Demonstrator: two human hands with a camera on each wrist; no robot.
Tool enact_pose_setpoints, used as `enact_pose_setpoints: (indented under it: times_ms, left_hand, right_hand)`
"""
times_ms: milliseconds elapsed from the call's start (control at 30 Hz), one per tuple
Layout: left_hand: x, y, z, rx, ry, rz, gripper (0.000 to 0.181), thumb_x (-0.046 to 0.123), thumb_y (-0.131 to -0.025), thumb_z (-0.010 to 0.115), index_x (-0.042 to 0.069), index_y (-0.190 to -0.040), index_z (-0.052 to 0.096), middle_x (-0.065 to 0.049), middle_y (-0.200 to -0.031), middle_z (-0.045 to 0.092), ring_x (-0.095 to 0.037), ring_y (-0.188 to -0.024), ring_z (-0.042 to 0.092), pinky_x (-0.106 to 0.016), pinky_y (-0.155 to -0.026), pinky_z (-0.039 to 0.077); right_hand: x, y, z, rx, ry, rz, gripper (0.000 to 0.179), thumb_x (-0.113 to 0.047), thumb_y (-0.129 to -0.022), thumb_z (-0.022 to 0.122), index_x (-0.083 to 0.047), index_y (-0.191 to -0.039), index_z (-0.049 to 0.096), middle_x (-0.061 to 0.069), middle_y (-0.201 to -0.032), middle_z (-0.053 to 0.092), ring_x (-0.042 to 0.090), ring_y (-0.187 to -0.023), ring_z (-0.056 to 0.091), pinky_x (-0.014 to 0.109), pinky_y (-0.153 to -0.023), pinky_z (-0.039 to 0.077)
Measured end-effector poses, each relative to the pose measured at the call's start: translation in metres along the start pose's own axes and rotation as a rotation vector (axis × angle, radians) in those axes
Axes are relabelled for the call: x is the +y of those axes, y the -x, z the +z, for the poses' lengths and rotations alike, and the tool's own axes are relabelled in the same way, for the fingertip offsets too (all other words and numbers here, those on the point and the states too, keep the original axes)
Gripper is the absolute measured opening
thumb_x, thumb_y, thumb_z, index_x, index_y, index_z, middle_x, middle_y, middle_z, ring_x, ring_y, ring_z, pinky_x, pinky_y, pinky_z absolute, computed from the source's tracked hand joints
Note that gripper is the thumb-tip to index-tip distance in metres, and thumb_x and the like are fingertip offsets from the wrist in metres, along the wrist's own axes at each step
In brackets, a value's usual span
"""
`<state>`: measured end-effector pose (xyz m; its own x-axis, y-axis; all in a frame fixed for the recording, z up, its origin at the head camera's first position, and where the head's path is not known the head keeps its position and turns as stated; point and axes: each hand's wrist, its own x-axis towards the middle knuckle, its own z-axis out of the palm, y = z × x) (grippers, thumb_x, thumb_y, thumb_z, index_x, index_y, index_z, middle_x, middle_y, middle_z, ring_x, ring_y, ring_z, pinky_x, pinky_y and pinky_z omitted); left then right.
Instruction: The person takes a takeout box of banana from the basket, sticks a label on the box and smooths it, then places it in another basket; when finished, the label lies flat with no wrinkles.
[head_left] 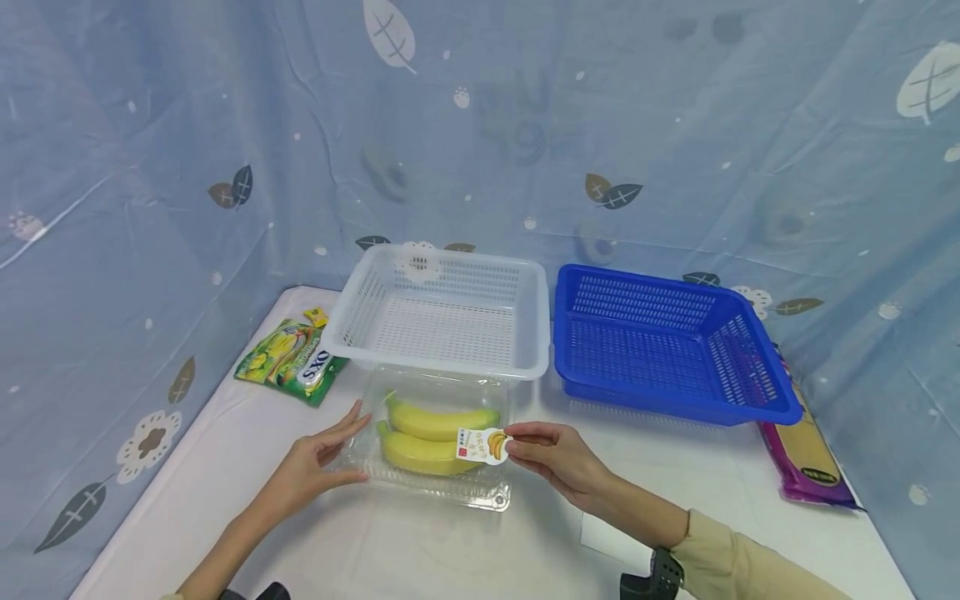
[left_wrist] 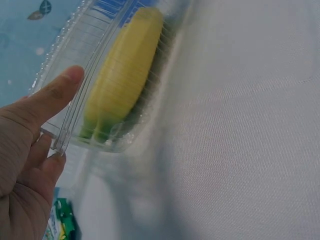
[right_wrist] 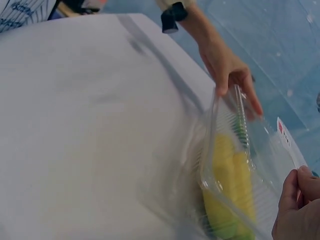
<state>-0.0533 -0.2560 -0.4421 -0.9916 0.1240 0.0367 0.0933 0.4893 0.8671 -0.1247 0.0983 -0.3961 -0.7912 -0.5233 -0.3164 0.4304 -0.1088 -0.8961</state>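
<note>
Two yellow bananas (head_left: 431, 437) lie side by side inside a clear plastic container (head_left: 480, 498) in front of the white basket. My left hand (head_left: 318, 454) holds the container's left side; the left wrist view has the thumb over the rim and fingertips below it. Between thumb and fingers, my right hand (head_left: 558, 458) pinches a white label (head_left: 472, 445) printed with bananas and small writing. In the head view the label overlaps the container's right part. The right wrist view shows the label (right_wrist: 290, 143) close over the clear lid.
A white basket (head_left: 442, 360) and a blue basket (head_left: 675, 400) stand at the back. A green bag (head_left: 288, 358) lies at the left, partly under the white basket's rim. A purple and yellow packet (head_left: 810, 458) lies at the right. White paper (head_left: 611, 537) is beneath my right forearm.
</note>
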Motion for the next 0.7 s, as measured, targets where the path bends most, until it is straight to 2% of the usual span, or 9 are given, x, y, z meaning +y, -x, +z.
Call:
enact_pose_setpoints:
  times_ms: [400, 700]
  left_hand:
    - [-0.002, 0.000, 0.001, 0.000, 0.010, -0.005, 0.077, 0.021, -0.072, 0.082, 0.011, -0.141, 0.049, -0.009, -0.155, 0.024, -0.033, -0.138, 0.027, -0.033, -0.101, 0.039]
    - [-0.001, 0.000, 0.001, 0.012, -0.003, -0.001, 0.077, 0.022, -0.072, 0.083, 0.009, -0.140, 0.049, -0.011, -0.154, 0.025, -0.034, -0.137, 0.030, -0.035, -0.100, 0.039]
  right_hand:
    - [-0.001, -0.016, 0.018, -0.047, 0.064, -0.009, 0.028, 0.005, -0.088, 0.063, 0.014, -0.115, 0.059, 0.006, -0.099, 0.067, 0.013, -0.091, 0.065, 0.033, -0.092, 0.050]
    - [-0.009, -0.028, 0.019, -0.074, 0.131, 0.002, 0.033, 0.007, -0.088, 0.062, 0.017, -0.118, 0.055, 0.007, -0.097, 0.067, 0.012, -0.083, 0.066, 0.028, -0.082, 0.054]
